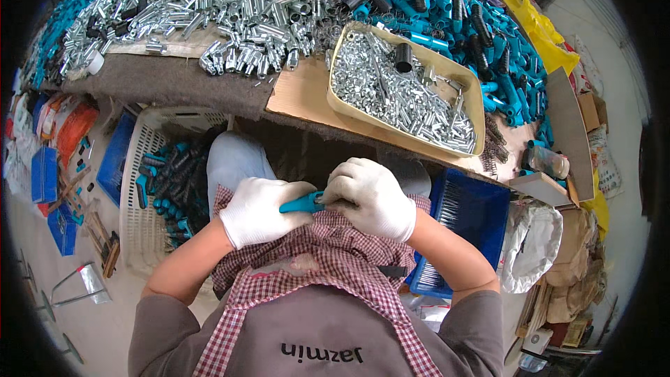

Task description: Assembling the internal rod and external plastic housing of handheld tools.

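White gloves cover both hands, which meet over my lap in front of a checked apron [307, 237]. My left hand [264, 213] is closed round a teal plastic handle [301, 204], whose body sticks out toward the right. At the handle's right end, a bit of metal shows beside the fingers of my right hand [370, 197]. Those fingers are bent and pinched together; whatever lies between them is hidden. Beyond the hands, a cream tray [477, 108] on the table holds small metal parts [391, 91] and a black cylinder [403, 58].
Metal tubes [237, 0] heap at the table's far left, teal handles [447, 10] at the far right. Springs [494, 143] and a jar [548, 160] lie near its right edge. A white basket [131, 195] of handles stands left; a blue crate [490, 220] of metal rods stands right.
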The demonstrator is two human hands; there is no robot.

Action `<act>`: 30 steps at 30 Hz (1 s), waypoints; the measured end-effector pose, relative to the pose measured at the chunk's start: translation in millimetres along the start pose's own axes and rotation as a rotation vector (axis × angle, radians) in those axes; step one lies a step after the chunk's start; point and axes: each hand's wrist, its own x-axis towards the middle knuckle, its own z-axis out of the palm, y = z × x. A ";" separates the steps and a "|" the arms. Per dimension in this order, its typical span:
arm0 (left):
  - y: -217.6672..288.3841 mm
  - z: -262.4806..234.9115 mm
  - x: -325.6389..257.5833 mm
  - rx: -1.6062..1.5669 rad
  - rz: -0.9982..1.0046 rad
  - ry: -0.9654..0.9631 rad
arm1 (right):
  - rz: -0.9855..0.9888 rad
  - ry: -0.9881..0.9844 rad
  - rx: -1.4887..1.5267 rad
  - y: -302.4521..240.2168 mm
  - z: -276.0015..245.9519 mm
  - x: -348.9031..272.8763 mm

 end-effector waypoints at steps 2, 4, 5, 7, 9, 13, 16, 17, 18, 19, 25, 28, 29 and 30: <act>0.1 -1.5 -0.9 -0.004 -0.004 -0.002 | 0.023 0.032 0.058 -1.0 -0.2 0.2; 4.2 -6.9 -2.5 -0.010 -0.022 -0.042 | 0.199 0.102 0.281 -2.8 1.0 -1.0; 7.8 -10.2 -2.4 -0.011 -0.022 -0.045 | 0.350 0.141 0.445 -3.8 2.5 -1.1; 16.6 -15.3 -0.1 -0.048 0.039 -0.124 | 0.501 0.291 0.836 -1.1 14.2 -1.1; 19.0 -14.4 -1.7 -0.080 0.058 -0.102 | 0.406 0.271 0.881 0.4 25.9 -5.3; 17.2 -2.0 0.3 -0.143 0.100 -0.058 | 0.335 0.302 0.860 -4.0 28.7 -3.9; 11.9 8.6 -3.7 -0.145 0.117 -0.085 | 0.378 0.277 0.863 -3.4 31.8 -9.7; 11.1 9.9 -3.8 -0.147 0.117 -0.085 | 0.379 0.276 0.863 -4.0 29.2 -11.0; 10.7 9.7 -4.1 -0.128 0.122 -0.085 | 0.408 0.209 0.830 -5.9 24.0 -11.8; 10.4 9.5 -4.6 -0.109 0.127 -0.085 | 0.436 0.141 0.797 -7.9 17.7 -13.0; 12.2 4.6 -2.7 -0.103 0.042 -0.111 | 0.069 -0.029 0.142 0.1 -6.1 -13.5; 9.4 6.4 -4.0 -0.120 0.056 -0.101 | -0.051 -0.075 0.096 0.2 -4.9 -9.0; 9.9 6.3 -3.7 -0.118 0.057 -0.098 | -0.094 -0.104 0.018 -1.9 -6.3 -7.1; 9.7 7.2 -2.9 -0.110 0.044 -0.111 | -0.137 -0.133 -0.059 -3.6 -7.1 -4.7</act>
